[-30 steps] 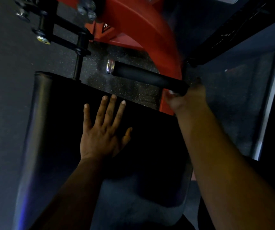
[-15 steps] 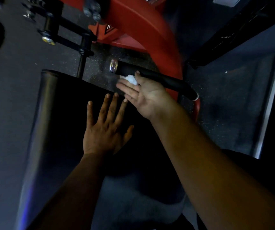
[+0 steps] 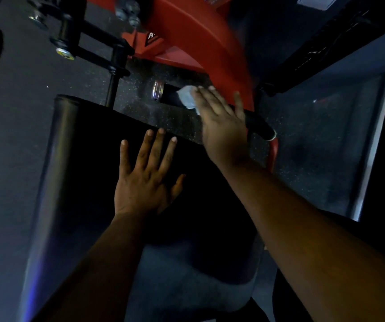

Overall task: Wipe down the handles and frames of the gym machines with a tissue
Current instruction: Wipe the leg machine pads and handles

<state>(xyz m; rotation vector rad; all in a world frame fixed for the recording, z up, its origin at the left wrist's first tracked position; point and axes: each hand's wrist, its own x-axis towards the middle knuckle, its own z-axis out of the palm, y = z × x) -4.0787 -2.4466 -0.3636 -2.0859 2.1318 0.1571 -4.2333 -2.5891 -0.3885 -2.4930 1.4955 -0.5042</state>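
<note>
My right hand (image 3: 221, 126) presses a crumpled white tissue (image 3: 188, 97) onto the black foam handle (image 3: 257, 123), fingers (image 3: 206, 96) straight; my left hand (image 3: 146, 180) lies spread on the black padded bench (image 3: 82, 159).

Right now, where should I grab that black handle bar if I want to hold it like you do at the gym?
Probably the middle of the black handle, coming from above so your fingers curl round it. It is a long round bar, so a wrap grip suits it. Its shiny cap end is free; the other end joins the red frame. The right hand and tissue cover part.
</note>
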